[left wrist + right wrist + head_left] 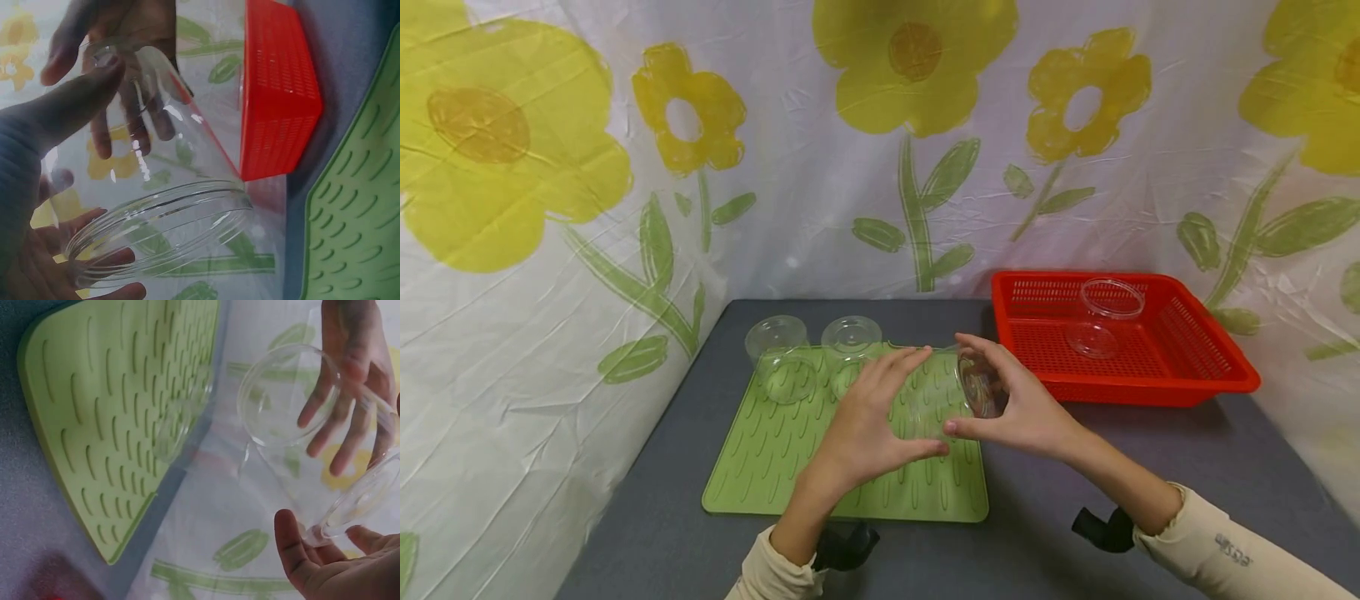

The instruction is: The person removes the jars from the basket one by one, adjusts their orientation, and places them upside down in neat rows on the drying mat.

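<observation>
A clear plastic jar with a threaded rim lies sideways in the air between the two hands, over the right part of the green mat. My left hand has its thumb and fingers around the jar's left part. From the other side, my right hand holds the jar's right end between thumb and fingers. In the left wrist view the ridged rim shows close to the left fingers. Through the clear wall in the right wrist view, parts of the left hand can be seen.
Two similar clear jars, one at the left and one beside it, stand at the mat's back left. A red perforated basket at the back right holds another clear jar. Behind the grey table hangs a flowered curtain.
</observation>
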A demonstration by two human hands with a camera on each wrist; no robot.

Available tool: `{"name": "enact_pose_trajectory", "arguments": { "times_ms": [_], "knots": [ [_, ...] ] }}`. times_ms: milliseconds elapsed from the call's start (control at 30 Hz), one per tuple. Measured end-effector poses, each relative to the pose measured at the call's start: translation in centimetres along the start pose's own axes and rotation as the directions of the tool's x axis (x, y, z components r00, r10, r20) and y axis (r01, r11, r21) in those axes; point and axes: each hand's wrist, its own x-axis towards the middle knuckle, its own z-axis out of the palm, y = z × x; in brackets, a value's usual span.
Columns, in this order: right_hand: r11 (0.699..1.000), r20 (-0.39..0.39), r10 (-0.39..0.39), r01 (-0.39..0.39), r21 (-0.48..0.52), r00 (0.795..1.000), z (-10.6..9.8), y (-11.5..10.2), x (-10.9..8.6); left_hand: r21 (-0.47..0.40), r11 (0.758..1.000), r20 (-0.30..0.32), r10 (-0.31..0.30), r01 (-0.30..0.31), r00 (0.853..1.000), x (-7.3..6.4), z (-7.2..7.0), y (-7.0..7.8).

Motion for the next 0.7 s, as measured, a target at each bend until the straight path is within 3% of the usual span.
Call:
{"name": "enact_pose_trajectory", "arguments": {
  "times_ms": [233,367,533,700],
  "knots": [
    [0.997,-0.015,-0.04,0.039,-0.063,0.999,0.1,-0.3,-0.4,0.022,0.998,-0.031,0.051,-0.051,0.998,-0.2,0.8,-0.3],
    [0.996,-0.002,-0.077,0.077,-0.055,0.997,0.0,-0.2,-0.5,-0.01,0.999,-0.06,0.044,-0.045,0.997,-0.5,1.2,-0.5],
    [0.995,0.018,-0.104,0.104,0.004,0.994,-0.3,0.1,-0.5,-0.162,0.987,-0.095,-0.038,0.023,0.995,-1.0,1.7,-1.0],
    [0.989,0.027,-0.077,0.073,0.127,0.997,-0.1,0.3,-0.4,-0.345,0.935,-0.113,-0.128,0.082,0.985,-1.5,2.2,-1.1]
  ]
}}
